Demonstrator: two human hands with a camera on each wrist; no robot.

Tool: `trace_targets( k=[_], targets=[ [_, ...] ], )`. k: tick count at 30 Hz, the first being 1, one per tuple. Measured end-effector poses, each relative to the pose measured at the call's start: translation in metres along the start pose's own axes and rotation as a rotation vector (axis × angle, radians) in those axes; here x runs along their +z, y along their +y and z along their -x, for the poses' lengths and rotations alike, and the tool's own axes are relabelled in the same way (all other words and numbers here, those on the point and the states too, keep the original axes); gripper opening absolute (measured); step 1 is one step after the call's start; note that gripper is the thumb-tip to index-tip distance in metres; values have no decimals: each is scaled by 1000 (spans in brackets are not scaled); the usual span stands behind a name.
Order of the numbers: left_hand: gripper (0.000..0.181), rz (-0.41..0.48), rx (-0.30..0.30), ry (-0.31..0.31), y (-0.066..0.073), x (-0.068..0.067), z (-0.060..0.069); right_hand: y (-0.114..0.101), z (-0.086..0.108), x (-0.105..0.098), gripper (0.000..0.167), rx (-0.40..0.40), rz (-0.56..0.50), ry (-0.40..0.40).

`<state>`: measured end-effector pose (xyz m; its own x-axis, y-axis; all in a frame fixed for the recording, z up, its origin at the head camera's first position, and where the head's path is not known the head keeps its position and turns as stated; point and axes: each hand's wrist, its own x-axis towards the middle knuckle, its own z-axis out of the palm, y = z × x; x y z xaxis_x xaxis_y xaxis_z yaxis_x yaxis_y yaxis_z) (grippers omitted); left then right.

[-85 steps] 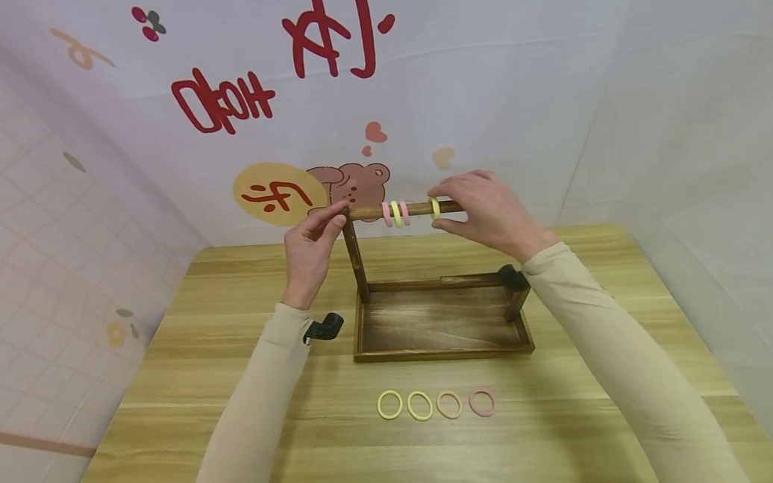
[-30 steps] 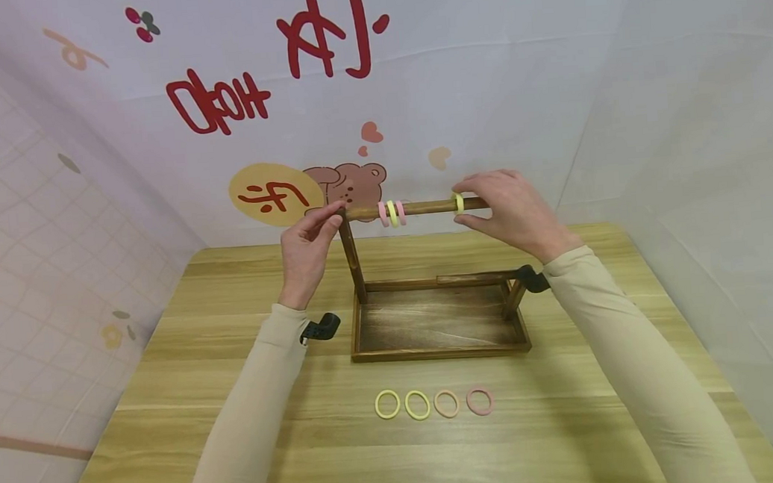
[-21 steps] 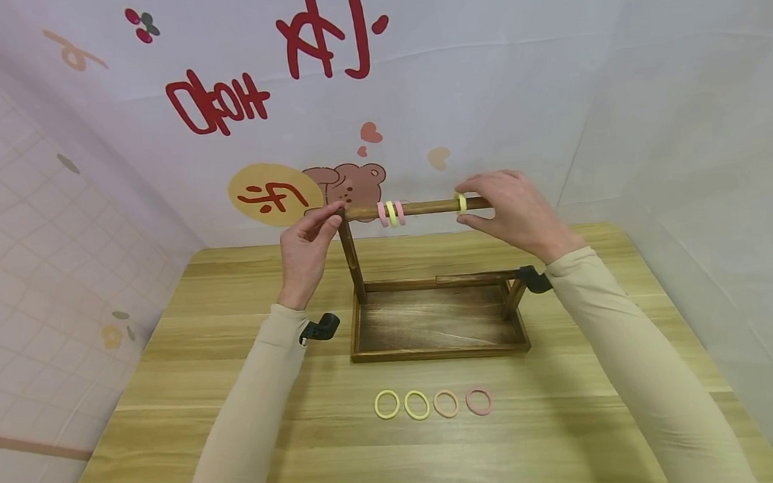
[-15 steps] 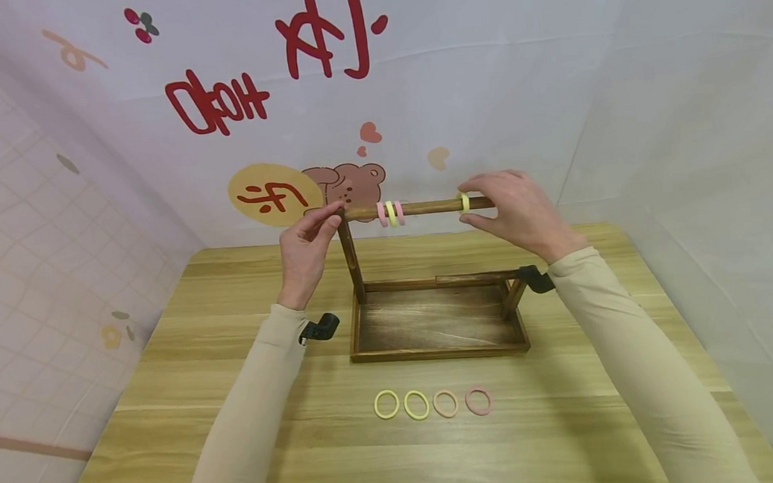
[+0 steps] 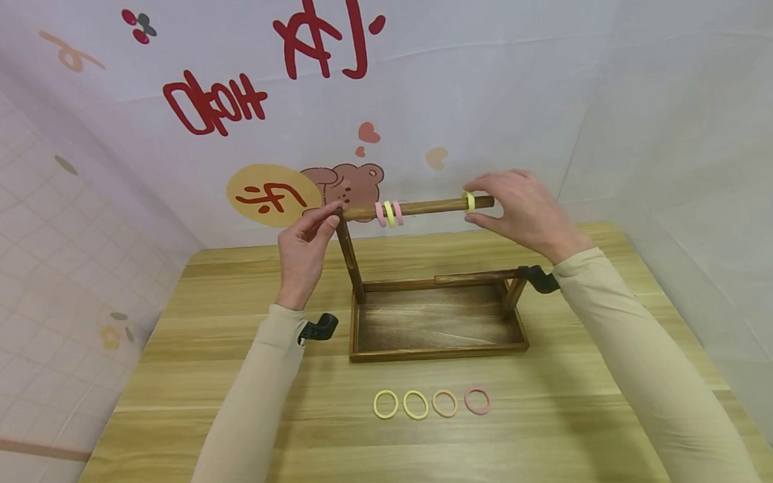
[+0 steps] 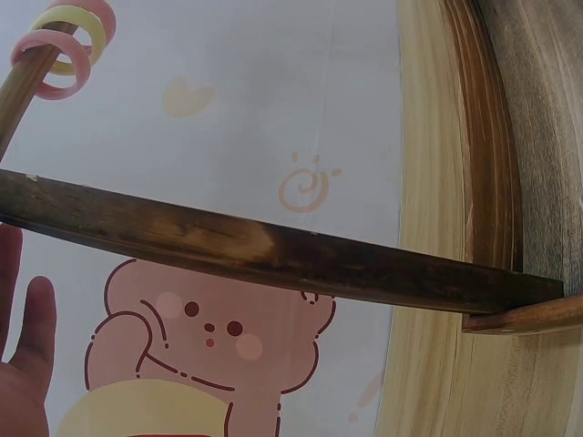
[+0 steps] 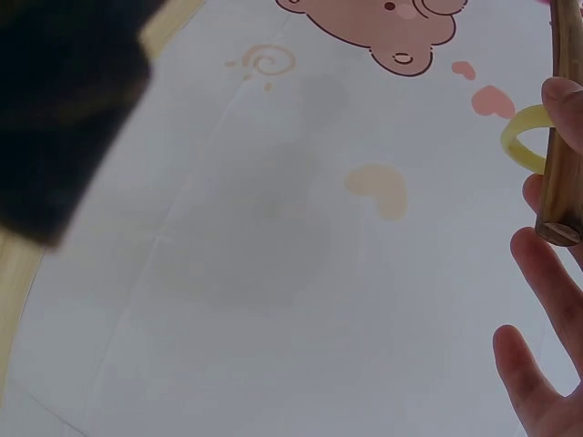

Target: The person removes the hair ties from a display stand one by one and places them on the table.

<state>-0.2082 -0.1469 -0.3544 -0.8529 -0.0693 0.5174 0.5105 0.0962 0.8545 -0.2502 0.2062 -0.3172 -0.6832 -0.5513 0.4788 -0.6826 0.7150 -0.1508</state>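
Note:
In the head view, my right hand [image 5: 522, 213] pinches a yellow ring [image 5: 470, 204] between thumb and fingers. That ring encircles the horizontal wooden rod [image 5: 434, 207] close to its free right end, which also shows in the right wrist view. My left hand [image 5: 302, 258] holds the stand's upper left corner, thumb and forefinger at the top of the upright post [image 5: 350, 259]. Farther left on the rod hang a pink ring [image 5: 380, 215], a yellow one and another pink ring [image 5: 399, 214], close together. The left wrist view shows the post [image 6: 228, 237] beside the left fingers.
The stand's tray base [image 5: 438, 354] sits on the wooden table [image 5: 237, 416], with a shorter, lower post [image 5: 514, 298] at its right. In front lie two yellow rings, an orange ring [image 5: 434, 403] and a pink ring [image 5: 490, 402] in a row. A printed cloth [image 5: 498, 99] hangs behind.
My right hand has slid the yellow ring rightward along the rod, from nearer the middle to close to the free end. The left hand has stayed at the stand's corner.

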Motion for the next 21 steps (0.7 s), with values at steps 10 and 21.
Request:
trace_targets(
  k=[10,21],
  targets=[
    [27,-9,-15,2,2,1,0,3,5,0,44,5,-7,13],
    [27,9,5,10,-29,-4,-6,8,9,-4,46,17,-2,13]
  ],
)
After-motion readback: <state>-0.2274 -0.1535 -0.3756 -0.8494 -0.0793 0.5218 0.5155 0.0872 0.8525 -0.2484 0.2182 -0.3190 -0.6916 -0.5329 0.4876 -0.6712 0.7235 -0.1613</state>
